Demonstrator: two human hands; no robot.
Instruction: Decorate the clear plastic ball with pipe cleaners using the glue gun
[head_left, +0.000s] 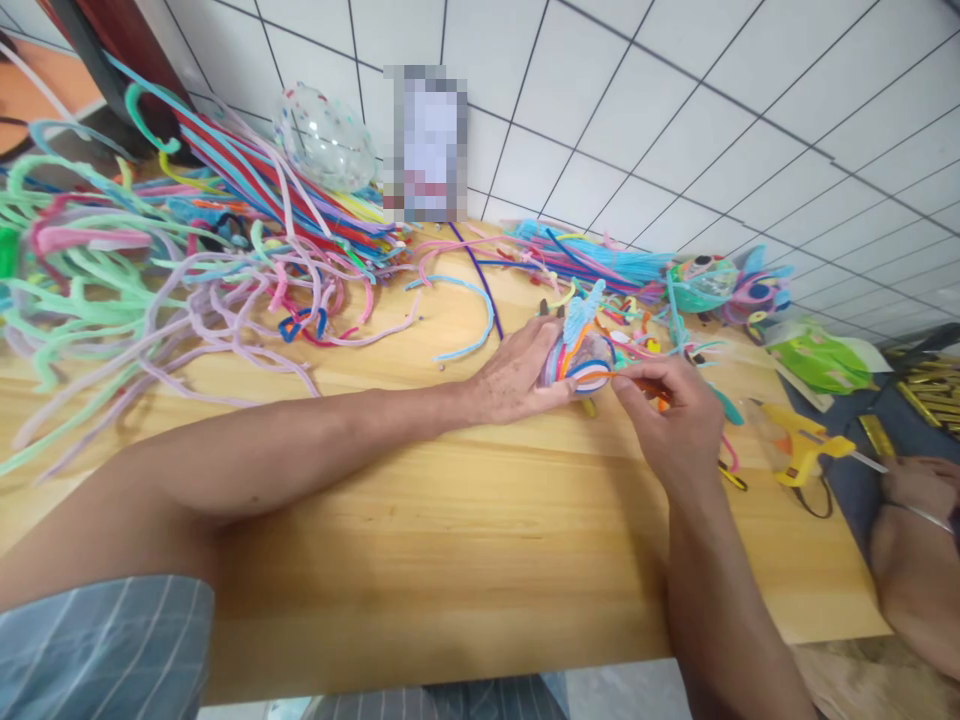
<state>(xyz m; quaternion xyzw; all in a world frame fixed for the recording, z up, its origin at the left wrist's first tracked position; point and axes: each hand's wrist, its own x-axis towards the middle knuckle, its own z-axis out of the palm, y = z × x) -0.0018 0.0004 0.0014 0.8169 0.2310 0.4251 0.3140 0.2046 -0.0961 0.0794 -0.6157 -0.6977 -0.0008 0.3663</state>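
My left hand is wrapped round a small clear ball trimmed with coloured pipe cleaners, with a light blue fin-like piece standing up on top. On the side facing me is a round ringed patch in white, pink and dark blue. With thumb and forefinger my right hand pinches an orange pipe cleaner, which lies across that ringed patch. Part of the ball is hidden behind my left fingers and thumb.
Loose pipe cleaners heap up at the left, beside a clear balloon-like ball. Blue pipe cleaners and two finished-looking fish shapes lie at the back right. A yellow glue gun rests near another person's arm.
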